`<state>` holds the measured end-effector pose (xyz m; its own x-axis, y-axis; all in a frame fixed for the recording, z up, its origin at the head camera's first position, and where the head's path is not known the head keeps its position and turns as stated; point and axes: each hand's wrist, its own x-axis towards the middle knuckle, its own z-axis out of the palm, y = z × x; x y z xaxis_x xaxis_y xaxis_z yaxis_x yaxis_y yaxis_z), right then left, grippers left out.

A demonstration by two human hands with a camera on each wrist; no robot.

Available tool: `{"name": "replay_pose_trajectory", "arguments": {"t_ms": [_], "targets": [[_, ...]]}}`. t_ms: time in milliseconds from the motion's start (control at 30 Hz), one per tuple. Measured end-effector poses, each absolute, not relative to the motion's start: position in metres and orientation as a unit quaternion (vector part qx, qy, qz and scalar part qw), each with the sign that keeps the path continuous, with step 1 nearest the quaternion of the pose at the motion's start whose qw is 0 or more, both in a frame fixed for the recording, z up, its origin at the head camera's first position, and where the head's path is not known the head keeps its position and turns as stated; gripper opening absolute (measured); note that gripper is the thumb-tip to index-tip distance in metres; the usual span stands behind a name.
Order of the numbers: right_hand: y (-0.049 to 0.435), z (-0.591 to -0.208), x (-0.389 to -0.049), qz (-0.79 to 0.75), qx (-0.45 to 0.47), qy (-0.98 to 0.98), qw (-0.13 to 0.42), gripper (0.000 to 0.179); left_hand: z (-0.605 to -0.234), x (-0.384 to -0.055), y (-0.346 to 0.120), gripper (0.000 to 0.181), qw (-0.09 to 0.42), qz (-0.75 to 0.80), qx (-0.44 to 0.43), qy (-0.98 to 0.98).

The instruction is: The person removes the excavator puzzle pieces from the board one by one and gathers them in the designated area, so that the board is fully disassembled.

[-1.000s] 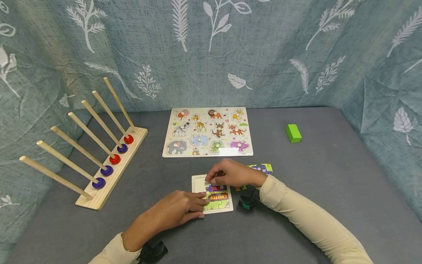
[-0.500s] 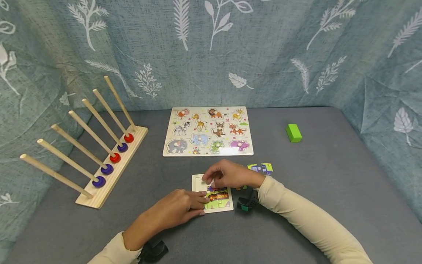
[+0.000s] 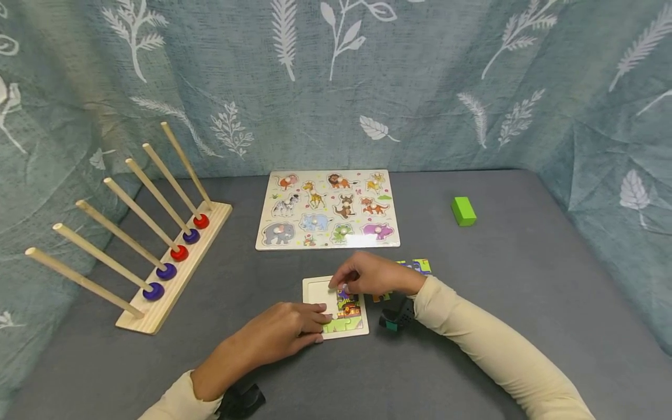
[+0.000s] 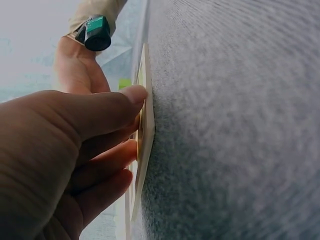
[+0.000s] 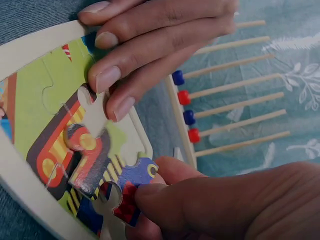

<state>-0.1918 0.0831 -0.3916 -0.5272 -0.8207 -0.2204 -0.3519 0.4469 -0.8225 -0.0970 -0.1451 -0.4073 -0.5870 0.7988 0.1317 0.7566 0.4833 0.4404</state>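
A small wooden jigsaw tray lies in front of me, partly filled with pieces of a colourful vehicle picture. My right hand is over its far right part, thumb and finger pinching a blue and red jigsaw piece. Beside it, a red, black and yellow jigsaw piece sits raised and askew over the fitted pieces. My left hand rests on the tray's left side, fingers fairly straight on top. In the left wrist view its thumb touches the tray's edge.
Several loose jigsaw pieces lie right of the tray, partly behind the right hand. Further back is an animal peg puzzle. A wooden peg rack with red and blue rings stands left; a green block lies right.
The orange vehicle part of the picture has shifted right and come askew, so more bare tray shows at the left. My right hand stays over the tray; my left hand barely moves.
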Motion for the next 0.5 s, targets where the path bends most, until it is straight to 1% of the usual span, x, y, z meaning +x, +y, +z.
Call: {"name": "replay_pose_trajectory", "arguments": {"t_ms": [133,233,400,500], "targets": [[0.084,-0.393,-0.194,-0.377,-0.382,0.78,0.322,0.024,-0.408,-0.095,-0.145,0.018,0.029,0.226,0.464,0.856],[0.084,-0.394,-0.196,-0.376,-0.408,0.765,0.325,0.023,-0.409,-0.094,-0.145,0.022,0.026,0.225,0.469,0.854],[0.089,-0.394,-0.2,-0.384,-0.444,0.745,0.317,0.023,-0.407,-0.095,-0.145,0.035,0.057,0.233,0.464,0.853],[0.096,-0.394,-0.202,-0.401,-0.438,0.74,0.315,0.024,-0.407,-0.097,-0.143,0.035,0.079,0.24,0.46,0.851]]}}
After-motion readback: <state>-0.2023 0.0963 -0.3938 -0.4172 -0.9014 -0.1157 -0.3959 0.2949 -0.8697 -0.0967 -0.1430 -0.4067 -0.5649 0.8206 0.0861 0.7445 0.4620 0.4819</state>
